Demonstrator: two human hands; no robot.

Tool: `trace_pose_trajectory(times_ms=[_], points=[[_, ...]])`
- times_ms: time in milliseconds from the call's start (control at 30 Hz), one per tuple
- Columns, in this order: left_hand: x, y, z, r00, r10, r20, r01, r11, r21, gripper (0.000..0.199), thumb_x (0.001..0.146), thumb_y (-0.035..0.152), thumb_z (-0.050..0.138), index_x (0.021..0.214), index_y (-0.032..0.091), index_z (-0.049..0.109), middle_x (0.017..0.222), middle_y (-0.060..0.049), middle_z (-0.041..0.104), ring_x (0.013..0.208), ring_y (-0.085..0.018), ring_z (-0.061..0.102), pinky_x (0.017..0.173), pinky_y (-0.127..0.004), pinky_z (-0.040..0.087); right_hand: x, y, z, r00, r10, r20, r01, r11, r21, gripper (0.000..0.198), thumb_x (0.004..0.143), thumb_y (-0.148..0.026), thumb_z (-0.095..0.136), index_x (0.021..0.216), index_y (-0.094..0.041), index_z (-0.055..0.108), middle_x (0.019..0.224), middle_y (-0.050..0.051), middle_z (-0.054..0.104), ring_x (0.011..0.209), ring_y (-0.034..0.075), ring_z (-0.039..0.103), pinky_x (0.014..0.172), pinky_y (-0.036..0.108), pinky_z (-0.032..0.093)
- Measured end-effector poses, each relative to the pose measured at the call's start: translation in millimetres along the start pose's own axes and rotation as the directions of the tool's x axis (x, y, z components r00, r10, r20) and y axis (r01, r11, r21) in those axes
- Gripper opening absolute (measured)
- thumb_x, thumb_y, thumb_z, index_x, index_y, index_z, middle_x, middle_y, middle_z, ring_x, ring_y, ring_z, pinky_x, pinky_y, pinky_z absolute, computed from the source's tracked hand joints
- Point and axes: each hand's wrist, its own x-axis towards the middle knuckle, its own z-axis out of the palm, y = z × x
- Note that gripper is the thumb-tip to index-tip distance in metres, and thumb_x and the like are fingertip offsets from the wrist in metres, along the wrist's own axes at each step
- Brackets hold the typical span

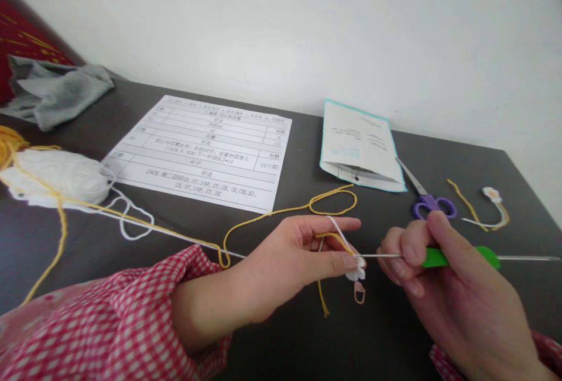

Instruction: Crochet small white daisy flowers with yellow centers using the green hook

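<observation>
Between thumb and fingers, my left hand (302, 258) pinches a small white crochet piece (356, 270), its index finger stretched out with white yarn (337, 230) looped over it. A pink stitch marker (359, 292) hangs from the piece. Yellow yarn (324, 299) trails below the fingers. My right hand (456, 281) is closed around the green handle of a crochet hook (439, 257). The metal shaft reaches left to the white piece, where its tip is hidden by the work and my left thumb.
A white yarn ball (61, 176) and yellow yarn (11, 141) lie left, beside a grey cloth (65, 91). Behind my hands are a printed sheet (197, 153) and a white packet (357, 141). Purple-handled scissors (432, 202) and a small crocheted flower (492, 195) lie right.
</observation>
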Motion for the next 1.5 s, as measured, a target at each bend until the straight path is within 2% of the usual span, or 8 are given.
trace_pose_trajectory(times_ms=[333,800,933,1067,1133,1333,1500], points=[[-2.5,0.3,1.0,1.000,-0.018,-0.003,0.018,1.000,0.007,0.051,0.065,0.021,0.090,0.114,0.018,0.075,0.074,0.004,0.074,0.072,-0.007,0.064,0.078,-0.021,0.047,-2.5,-0.7,0.9,0.997,-0.071,-0.015,0.070,0.996,-0.057,0.043,0.084,-0.053,0.071,0.053,-0.023,0.068,0.049,0.002,0.057,0.044,0.012,0.046,0.038,0.024,0.038],[-1.9,-1.2,1.0,0.999,-0.041,0.002,0.041,0.999,0.032,0.050,0.064,0.012,0.088,0.113,0.015,0.075,0.070,0.004,0.074,0.068,-0.006,0.064,0.072,-0.020,0.048,-3.1,-1.4,-1.5,0.993,-0.108,0.047,0.113,0.988,-0.107,0.045,0.089,-0.049,0.066,0.053,-0.022,0.068,0.048,0.001,0.058,0.041,0.011,0.049,0.037,0.021,0.040],[-1.2,-1.8,-0.2,0.995,-0.095,0.010,0.095,0.995,0.025,0.055,0.061,0.013,0.089,0.114,0.014,0.074,0.069,0.003,0.074,0.064,-0.007,0.065,0.070,-0.022,0.049,-4.5,-1.0,-4.6,0.993,-0.104,0.062,0.112,0.984,-0.139,0.046,0.089,-0.049,0.065,0.052,-0.022,0.068,0.049,0.001,0.059,0.039,0.010,0.050,0.037,0.022,0.040],[0.9,-0.7,-2.4,0.981,-0.189,0.052,0.186,0.981,0.062,0.060,0.058,0.014,0.090,0.115,0.013,0.074,0.068,0.002,0.075,0.063,-0.009,0.066,0.070,-0.022,0.049,-7.0,-3.5,-7.2,0.987,-0.095,0.129,0.120,0.973,-0.197,0.048,0.089,-0.051,0.065,0.052,-0.021,0.070,0.049,0.002,0.060,0.040,0.011,0.053,0.039,0.024,0.042],[1.5,-0.1,-3.9,0.970,-0.229,0.077,0.222,0.971,0.093,0.060,0.057,0.013,0.091,0.115,0.014,0.074,0.070,0.002,0.076,0.065,-0.009,0.066,0.071,-0.022,0.049,-7.4,-4.9,-6.7,0.988,-0.054,0.148,0.082,0.978,-0.194,0.049,0.089,-0.051,0.066,0.050,-0.021,0.069,0.048,0.003,0.059,0.040,0.011,0.052,0.039,0.024,0.040],[-0.4,2.0,-8.7,0.926,-0.323,0.195,0.297,0.943,0.152,0.049,0.058,0.018,0.091,0.106,0.020,0.079,0.073,0.002,0.076,0.066,-0.009,0.066,0.073,-0.023,0.049,-2.5,-2.7,-2.7,0.964,0.186,0.190,-0.180,0.982,-0.047,0.047,0.086,-0.047,0.069,0.047,-0.020,0.066,0.043,0.000,0.054,0.035,0.008,0.042,0.035,0.023,0.029],[0.8,1.2,-11.1,0.914,-0.320,0.248,0.292,0.946,0.141,0.044,0.065,0.015,0.086,0.108,0.023,0.078,0.077,0.003,0.076,0.070,-0.009,0.067,0.077,-0.023,0.050,0.6,3.7,-5.0,0.938,0.291,0.189,-0.306,0.950,0.057,0.046,0.085,-0.044,0.071,0.047,-0.019,0.063,0.043,-0.002,0.054,0.033,0.005,0.038,0.037,0.022,0.027]])
